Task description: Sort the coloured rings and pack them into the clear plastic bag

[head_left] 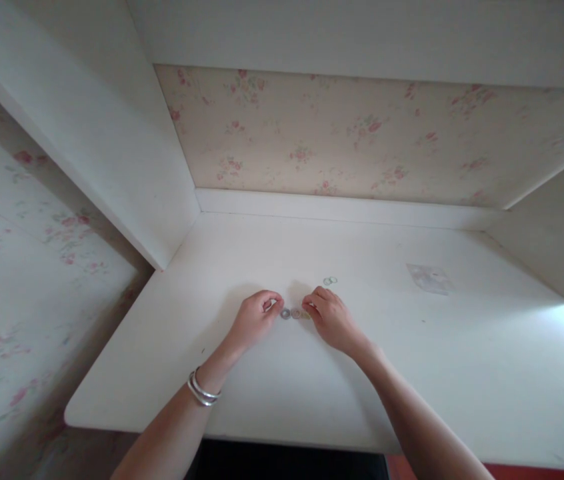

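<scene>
Three small round discs lie in a short row on the white desktop between my hands: a grey disc (286, 313) with a darker middle, a pale pinkish disc (296, 313) and a yellowish disc (305, 314). They are too small to identify exactly. My left hand (261, 317) is pinched, thumb and forefinger together at the left edge of the grey disc; anything between the tips is too small to make out. My right hand (332, 319) has its fingers closed at the yellowish disc and partly covers it. Just beyond the right hand lie two thin green rings (331, 281), overlapping.
A clear plastic bag (429, 279) lies flat on the white desk (462, 373) to the right. White panels (177, 200) rise at the left and right sides, with a low ledge (342, 205) along the back. Floral wallpaper (312, 133) covers the wall behind.
</scene>
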The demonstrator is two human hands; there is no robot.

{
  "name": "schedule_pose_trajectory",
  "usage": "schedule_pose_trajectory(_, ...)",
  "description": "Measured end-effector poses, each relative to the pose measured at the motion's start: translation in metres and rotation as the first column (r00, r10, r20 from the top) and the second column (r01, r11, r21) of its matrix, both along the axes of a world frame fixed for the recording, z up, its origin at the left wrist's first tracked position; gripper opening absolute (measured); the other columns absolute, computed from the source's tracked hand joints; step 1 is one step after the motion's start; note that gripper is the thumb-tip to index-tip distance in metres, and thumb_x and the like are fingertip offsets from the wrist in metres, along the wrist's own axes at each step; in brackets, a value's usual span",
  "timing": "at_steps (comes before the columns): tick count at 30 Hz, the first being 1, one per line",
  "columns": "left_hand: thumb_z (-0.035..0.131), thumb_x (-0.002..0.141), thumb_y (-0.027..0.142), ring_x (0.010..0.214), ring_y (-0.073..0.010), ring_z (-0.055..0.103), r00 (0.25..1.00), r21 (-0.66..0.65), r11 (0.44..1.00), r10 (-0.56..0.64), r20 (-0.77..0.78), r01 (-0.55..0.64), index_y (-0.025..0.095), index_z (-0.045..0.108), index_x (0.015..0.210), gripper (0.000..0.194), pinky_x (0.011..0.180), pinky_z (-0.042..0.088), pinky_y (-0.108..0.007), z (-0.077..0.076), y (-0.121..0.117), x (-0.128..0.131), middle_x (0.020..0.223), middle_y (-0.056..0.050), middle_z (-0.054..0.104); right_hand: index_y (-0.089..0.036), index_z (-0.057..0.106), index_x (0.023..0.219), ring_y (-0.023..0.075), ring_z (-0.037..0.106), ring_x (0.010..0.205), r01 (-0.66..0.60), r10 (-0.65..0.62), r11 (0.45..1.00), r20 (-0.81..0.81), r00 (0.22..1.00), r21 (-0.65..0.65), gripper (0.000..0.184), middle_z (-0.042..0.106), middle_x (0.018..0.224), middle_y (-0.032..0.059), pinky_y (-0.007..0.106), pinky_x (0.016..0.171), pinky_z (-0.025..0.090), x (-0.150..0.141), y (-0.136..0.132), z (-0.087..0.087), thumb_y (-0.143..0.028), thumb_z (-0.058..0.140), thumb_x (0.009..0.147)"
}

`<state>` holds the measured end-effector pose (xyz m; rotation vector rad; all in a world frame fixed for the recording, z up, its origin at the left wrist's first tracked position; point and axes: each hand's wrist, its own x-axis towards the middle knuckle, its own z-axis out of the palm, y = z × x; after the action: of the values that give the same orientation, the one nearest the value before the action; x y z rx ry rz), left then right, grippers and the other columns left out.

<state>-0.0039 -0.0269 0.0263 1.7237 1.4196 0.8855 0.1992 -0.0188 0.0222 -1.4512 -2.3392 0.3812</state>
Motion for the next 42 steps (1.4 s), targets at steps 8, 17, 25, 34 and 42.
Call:
schedule_pose_trajectory(8, 0.049, 0.084, 0.036, 0.065, -0.0128, 0.055, 1.0, 0.017, 1.0, 0.008, -0.027, -0.007, 0.017, 0.065, 0.087, 0.025, 0.057, 0.038, -0.022, -0.002, 0.0, 0.0, 0.071, -0.001, 0.062, -0.022, 0.062, 0.091, 0.0158, 0.051, 0.083, -0.115, 0.102, 0.99, 0.145, 0.984, 0.085, 0.021, 0.057, 0.087, 0.0035, 0.028, 0.074, 0.033, -0.01, -0.016, 0.005, -0.024, 0.042, 0.094)
schedule_pose_trajectory(17, 0.049, 0.085, 0.037, 0.062, -0.0121, 0.053, 0.999, 0.021, 1.0, 0.001, -0.032, 0.0, 0.017, 0.065, 0.087, 0.026, 0.056, 0.037, -0.022, -0.003, 0.001, 0.0, 0.069, 0.0, 0.061, -0.022, 0.064, 0.086, 0.0166, 0.05, 0.082, -0.101, 0.076, 0.99, 0.243, 0.967, 0.094, 0.025, 0.057, 0.085, 0.0037, 0.03, 0.071, 0.031, -0.009, -0.018, 0.008, -0.027, 0.041, 0.094)
schedule_pose_trajectory(25, 0.049, 0.084, 0.036, 0.064, -0.0123, 0.053, 0.998, 0.015, 1.0, -0.001, -0.058, 0.002, 0.018, 0.066, 0.086, 0.025, 0.057, 0.037, -0.022, -0.002, 0.001, 0.0, 0.07, 0.0, 0.061, -0.022, 0.064, 0.09, 0.0154, 0.053, 0.084, -0.074, 0.062, 0.993, 0.131, 0.989, 0.094, 0.021, 0.058, 0.087, 0.0043, 0.029, 0.075, 0.034, -0.004, -0.019, 0.013, -0.028, 0.044, 0.093)
schedule_pose_trajectory(34, 0.051, 0.083, 0.035, 0.064, -0.0125, 0.054, 0.999, 0.022, 1.0, 0.009, -0.041, -0.008, 0.018, 0.066, 0.085, 0.023, 0.059, 0.039, -0.022, -0.004, 0.001, 0.001, 0.067, 0.001, 0.06, -0.022, 0.063, 0.106, 0.0161, 0.056, 0.081, 0.304, -0.307, 0.949, 0.028, 0.951, 0.08, 0.026, 0.058, 0.095, 0.0065, 0.028, 0.072, 0.04, 0.04, 0.021, -0.015, -0.029, 0.046, 0.089)
schedule_pose_trajectory(42, 0.05, 0.083, 0.035, 0.061, -0.0117, 0.051, 0.999, 0.026, 1.0, 0.008, -0.043, -0.007, 0.017, 0.066, 0.087, 0.024, 0.058, 0.038, -0.022, -0.007, 0.002, 0.0, 0.066, 0.001, 0.059, -0.027, 0.068, 0.099, 0.0156, 0.055, 0.08, 0.4, -0.404, 0.913, 0.045, 0.914, 0.078, 0.027, 0.058, 0.091, 0.004, 0.027, 0.07, 0.039, 0.066, 0.037, -0.032, -0.037, 0.045, 0.089)
